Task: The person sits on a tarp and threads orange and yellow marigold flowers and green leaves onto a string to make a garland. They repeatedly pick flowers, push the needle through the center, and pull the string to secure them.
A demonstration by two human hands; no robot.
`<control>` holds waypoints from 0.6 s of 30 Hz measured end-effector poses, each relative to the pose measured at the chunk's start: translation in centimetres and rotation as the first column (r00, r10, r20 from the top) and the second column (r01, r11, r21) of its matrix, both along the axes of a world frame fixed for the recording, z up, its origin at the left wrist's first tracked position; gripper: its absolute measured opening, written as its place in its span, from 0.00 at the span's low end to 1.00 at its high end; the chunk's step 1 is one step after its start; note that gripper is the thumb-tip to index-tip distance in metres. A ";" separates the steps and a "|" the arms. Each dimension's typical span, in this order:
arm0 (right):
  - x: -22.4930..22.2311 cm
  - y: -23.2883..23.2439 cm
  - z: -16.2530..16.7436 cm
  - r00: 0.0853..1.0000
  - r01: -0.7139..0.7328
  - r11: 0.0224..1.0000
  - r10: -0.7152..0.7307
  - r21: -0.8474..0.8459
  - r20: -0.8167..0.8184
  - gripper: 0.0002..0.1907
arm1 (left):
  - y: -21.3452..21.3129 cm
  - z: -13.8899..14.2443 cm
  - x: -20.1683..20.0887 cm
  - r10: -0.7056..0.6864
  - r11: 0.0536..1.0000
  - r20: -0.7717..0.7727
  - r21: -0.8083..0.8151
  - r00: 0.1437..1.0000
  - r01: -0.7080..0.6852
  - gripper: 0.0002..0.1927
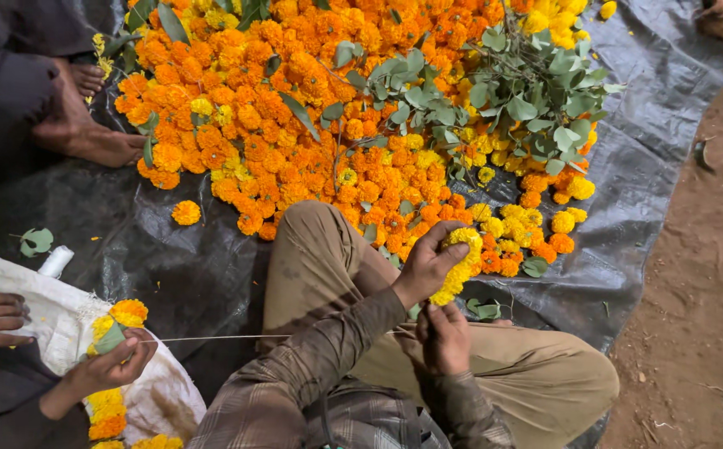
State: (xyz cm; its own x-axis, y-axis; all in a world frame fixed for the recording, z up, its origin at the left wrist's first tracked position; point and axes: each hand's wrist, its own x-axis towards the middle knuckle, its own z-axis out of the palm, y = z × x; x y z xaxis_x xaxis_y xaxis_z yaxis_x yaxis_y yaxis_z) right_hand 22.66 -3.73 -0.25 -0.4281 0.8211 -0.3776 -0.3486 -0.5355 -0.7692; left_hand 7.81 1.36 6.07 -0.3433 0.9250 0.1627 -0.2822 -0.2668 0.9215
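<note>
The left hand has its grip clamped on a string of yellow flowers, fingers wrapped over the top end, so the flowers hang from the grip toward 5 o'clock. The right hand sits just below at 6 o'clock, its fingers pinched together at the lower end of the string; what it pinches is too small to tell. Both hands hover over the person's bent knee in tan trousers.

At 12 o'clock a big heap of orange and yellow flowers lies on a dark plastic sheet, with leafy green twigs on the heap at 1 o'clock. At 9 o'clock a white spool rests on the sheet. At 8 o'clock another person's hand holds a flower bunch on a taut thread over a white sack.
</note>
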 end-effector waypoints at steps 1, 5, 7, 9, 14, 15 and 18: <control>0.0 -0.2 -0.1 1.000 -0.013 1.000 0.012 0.026 0.019 0.06 | 0.1 0.0 -0.2 -0.010 1.000 0.008 0.008 1.000 0.010 0.17; 0.7 0.5 1.1 0.967 -0.086 0.969 0.025 0.231 0.254 0.08 | 0.4 -0.4 -1.1 -0.092 0.996 0.040 -0.001 0.995 0.092 0.17; 1.8 2.2 2.6 0.946 -0.008 0.966 -0.077 0.259 0.316 0.13 | 0.1 -0.5 -1.4 -0.250 0.966 0.202 -0.010 0.947 0.258 0.18; 3.1 4.7 4.6 0.968 0.136 0.962 -0.180 0.238 0.174 0.15 | -0.3 -0.4 -1.4 -0.340 0.936 0.187 -0.023 0.921 0.350 0.18; 4.2 9.2 8.6 0.983 0.148 0.947 -0.172 0.285 0.061 0.13 | -1.0 -0.1 -0.3 -0.451 0.892 -0.157 -0.055 0.878 0.449 0.17; 3.9 9.2 8.9 0.987 0.130 0.940 -0.153 0.317 0.051 0.12 | -0.9 0.0 -0.1 -0.460 0.887 -0.156 -0.056 0.874 0.457 0.17; 2.7 8.3 9.1 0.984 0.157 0.907 -0.179 0.390 0.020 0.09 | -1.0 0.0 0.0 -0.491 0.871 -0.130 -0.075 0.862 0.485 0.17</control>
